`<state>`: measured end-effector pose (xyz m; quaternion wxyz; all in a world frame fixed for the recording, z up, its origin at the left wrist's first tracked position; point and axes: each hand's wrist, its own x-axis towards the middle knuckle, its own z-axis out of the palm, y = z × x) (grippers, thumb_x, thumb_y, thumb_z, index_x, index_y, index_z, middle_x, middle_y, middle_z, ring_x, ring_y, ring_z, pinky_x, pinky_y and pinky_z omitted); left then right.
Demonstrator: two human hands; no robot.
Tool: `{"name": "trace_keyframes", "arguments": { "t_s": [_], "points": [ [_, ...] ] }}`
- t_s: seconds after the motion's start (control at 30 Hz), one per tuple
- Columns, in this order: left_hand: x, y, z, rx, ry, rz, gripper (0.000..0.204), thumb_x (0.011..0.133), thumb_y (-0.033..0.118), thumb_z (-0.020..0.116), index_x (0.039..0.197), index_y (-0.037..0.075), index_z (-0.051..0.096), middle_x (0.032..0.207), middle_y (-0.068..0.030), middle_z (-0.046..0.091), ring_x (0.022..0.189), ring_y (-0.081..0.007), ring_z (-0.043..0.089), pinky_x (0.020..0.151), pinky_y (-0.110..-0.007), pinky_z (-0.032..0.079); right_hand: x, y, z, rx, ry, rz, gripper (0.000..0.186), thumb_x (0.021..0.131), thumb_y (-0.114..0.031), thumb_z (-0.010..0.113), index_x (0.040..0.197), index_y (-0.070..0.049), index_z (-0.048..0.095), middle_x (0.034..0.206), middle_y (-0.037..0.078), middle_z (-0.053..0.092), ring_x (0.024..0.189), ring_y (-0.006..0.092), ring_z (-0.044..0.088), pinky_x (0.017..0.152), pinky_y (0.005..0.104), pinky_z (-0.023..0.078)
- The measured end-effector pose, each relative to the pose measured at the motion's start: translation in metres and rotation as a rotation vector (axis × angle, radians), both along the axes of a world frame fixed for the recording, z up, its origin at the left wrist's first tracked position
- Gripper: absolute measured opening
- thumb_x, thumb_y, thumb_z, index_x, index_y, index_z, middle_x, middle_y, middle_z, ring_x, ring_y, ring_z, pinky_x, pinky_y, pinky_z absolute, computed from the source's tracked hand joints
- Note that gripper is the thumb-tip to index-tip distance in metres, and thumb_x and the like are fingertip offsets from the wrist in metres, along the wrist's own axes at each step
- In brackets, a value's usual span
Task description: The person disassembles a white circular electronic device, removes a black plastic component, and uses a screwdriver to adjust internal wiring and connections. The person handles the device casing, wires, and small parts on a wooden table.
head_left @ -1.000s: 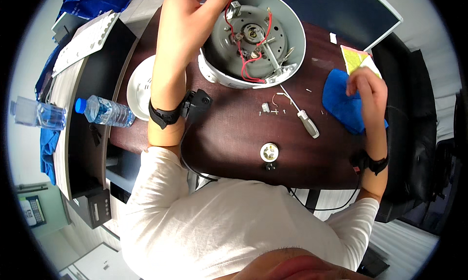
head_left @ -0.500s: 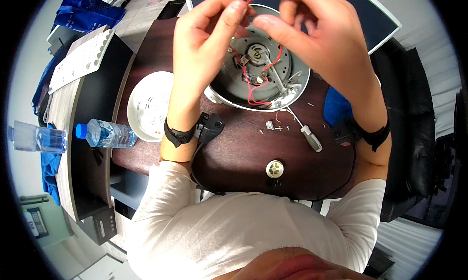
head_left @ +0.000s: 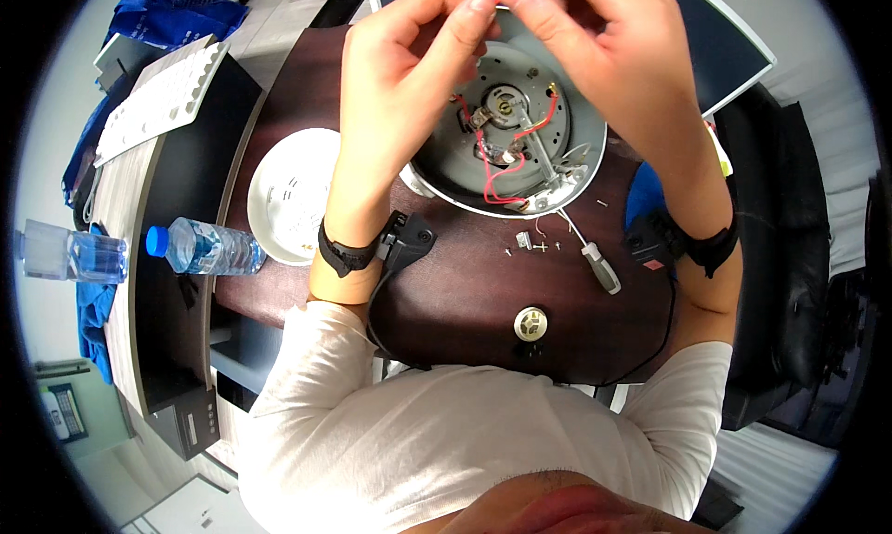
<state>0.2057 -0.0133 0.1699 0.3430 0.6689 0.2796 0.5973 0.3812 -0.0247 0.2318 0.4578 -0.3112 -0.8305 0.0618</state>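
Note:
An opened round appliance housing [head_left: 446,188], grey inside with a white rim, lies at the far middle of the dark table. Inside are a round metal plate, a slanting metal strip and red wires [head_left: 489,167]. Above its far side, my left hand [head_left: 413,65] is closed in a pinch at the fingertips; a red wire runs up toward it. My right hand [head_left: 613,55] pinches close beside it, thumb and fingers together; what lies between its fingertips is hidden. A screwdriver [head_left: 601,268] with a grey handle lies against the housing's near side, beside a small metal bracket [head_left: 524,241] and several screws.
A white round cover [head_left: 288,204] and a blue-capped water bottle [head_left: 214,250] lie to the left. Nearer me is a small cream round part [head_left: 531,324]. A keyboard [head_left: 163,106] rests on the left cabinet. A dark panel with a white frame [head_left: 720,37] stands beyond.
My right fingers have come in to a pinch beside the left fingertips. The red wire end that stuck up from my left fingers is now hidden. The view has shifted slightly.

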Motion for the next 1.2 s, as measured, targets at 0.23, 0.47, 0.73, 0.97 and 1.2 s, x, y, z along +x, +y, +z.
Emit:
{"name": "trace_keyframes", "arguments": {
  "t_s": [0.23, 0.47, 0.73, 0.97, 1.2],
  "points": [
    [0.001, 0.001, -0.002, 0.206, 0.091, 0.136, 0.027, 0.093, 0.025, 0.063, 0.081, 0.002, 0.069, 0.06, 0.0006, 0.058, 0.055, -0.0043, 0.051, 0.05, -0.023, 0.041, 0.005, 0.011, -0.009, -0.312, 0.144, 0.051, 0.021, 0.094, -0.024, 0.062, 0.099, -0.004, 0.066, 0.068, -0.004, 0.051, 0.057, 0.0041, 0.045, 0.052, 0.0185, 0.034],
    [0.009, 0.003, -0.011, 0.47, 0.035, 0.313, 0.019, 0.08, 0.014, 0.065, 0.068, -0.001, 0.066, 0.059, -0.0161, 0.058, 0.053, -0.0287, 0.061, 0.051, -0.033, 0.047, 0.018, 0.023, -0.015, -0.672, 0.231, -0.045, 0.033, 0.097, -0.028, 0.057, 0.111, 0.002, 0.062, 0.063, -0.004, 0.041, 0.051, 0.0031, 0.038, 0.049, 0.0168, 0.027],
    [0.012, 0.009, -0.027, 0.843, 0.152, 0.634, 0.02, 0.074, 0.014, 0.065, 0.057, 0.004, 0.06, 0.052, -0.0095, 0.052, 0.047, -0.0242, 0.056, 0.042, -0.034, 0.045, 0.032, 0.031, -0.025, -0.722, 0.256, -0.19, 0.037, 0.099, -0.03, 0.054, 0.11, 0.005, 0.062, 0.065, -0.004, 0.042, 0.051, 0.0025, 0.03, 0.047, 0.0158, 0.024],
    [-0.052, -0.028, -0.008, 0.419, 0.473, 0.486, 0.02, 0.074, 0.016, 0.067, 0.062, 0.0, 0.064, 0.064, -0.0186, 0.061, 0.061, -0.0345, 0.063, 0.059, -0.041, 0.052, 0.074, 0.03, -0.019, -0.722, 0.259, -0.002, 0.044, 0.101, -0.037, 0.05, 0.115, 0.003, 0.058, 0.068, -0.003, 0.037, 0.055, 0.0046, 0.03, 0.048, 0.0183, 0.023],
    [-0.172, -0.064, -0.048, -0.35, 1.306, 0.352, 0.014, 0.076, 0.012, 0.069, 0.084, 0.002, 0.072, 0.08, -0.0129, 0.068, 0.071, -0.0265, 0.066, 0.064, -0.033, 0.051, 0.111, 0.009, -0.022, -0.633, 0.07, -0.052, 0.04, 0.102, -0.035, 0.047, 0.113, 0.002, 0.058, 0.068, -0.003, 0.036, 0.057, 0.0038, 0.03, 0.048, 0.0182, 0.023]
  ]
}}
